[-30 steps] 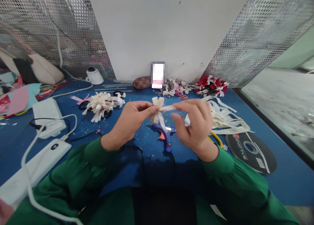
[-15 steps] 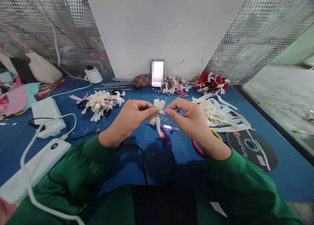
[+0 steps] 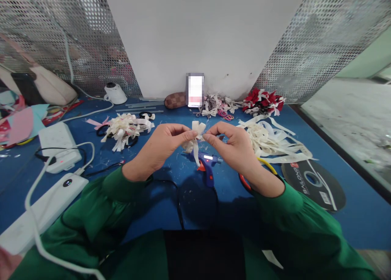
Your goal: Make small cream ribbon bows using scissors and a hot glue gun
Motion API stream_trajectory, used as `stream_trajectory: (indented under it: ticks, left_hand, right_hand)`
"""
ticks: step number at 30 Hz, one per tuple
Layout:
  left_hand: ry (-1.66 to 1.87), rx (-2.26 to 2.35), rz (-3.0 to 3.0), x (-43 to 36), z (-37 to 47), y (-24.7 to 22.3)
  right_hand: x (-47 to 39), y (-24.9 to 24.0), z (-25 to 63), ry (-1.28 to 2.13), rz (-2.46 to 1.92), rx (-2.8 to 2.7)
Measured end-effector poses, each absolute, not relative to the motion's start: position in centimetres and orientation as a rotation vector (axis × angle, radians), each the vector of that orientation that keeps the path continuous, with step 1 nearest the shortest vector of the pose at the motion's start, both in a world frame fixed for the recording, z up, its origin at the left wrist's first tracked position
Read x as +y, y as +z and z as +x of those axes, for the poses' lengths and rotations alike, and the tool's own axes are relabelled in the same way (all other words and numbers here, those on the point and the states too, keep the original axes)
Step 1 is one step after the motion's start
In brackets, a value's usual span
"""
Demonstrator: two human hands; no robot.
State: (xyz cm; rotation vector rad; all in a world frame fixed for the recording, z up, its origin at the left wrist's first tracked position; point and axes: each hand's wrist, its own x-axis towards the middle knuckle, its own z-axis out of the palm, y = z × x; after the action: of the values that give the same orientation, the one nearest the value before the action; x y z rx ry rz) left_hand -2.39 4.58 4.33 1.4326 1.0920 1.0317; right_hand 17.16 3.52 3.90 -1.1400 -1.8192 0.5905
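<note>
A cream ribbon bow with loops up and a tail hanging down is pinched between the thumb and fingers of my left hand. At the bow's right side, the thumb and forefinger of my right hand are pressed together; what lies between them is too small to make out. Fine pale strands show near these fingertips. Below the bow, a blue glue gun with an orange trigger lies on the blue table, partly covered by the ribbon tail.
Cream ribbon strips lie on the right by a black spool disc and a yellow-red ring. A pile of bows sits left. Behind are a phone and red bows. A white power bank and cables are near-left.
My right fingertips have shifted very slightly away from the bow's middle. The bow has tilted a little, and my left hand keeps its hold.
</note>
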Motion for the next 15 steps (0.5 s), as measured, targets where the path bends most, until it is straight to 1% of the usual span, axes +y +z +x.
stream_trajectory:
  ticks: [15]
  left_hand:
    - [1.024, 1.136, 1.421, 4.4, -2.6, 4.6]
  right_hand:
    - [3.3, 5.3, 18.2, 0.413, -1.094, -1.646]
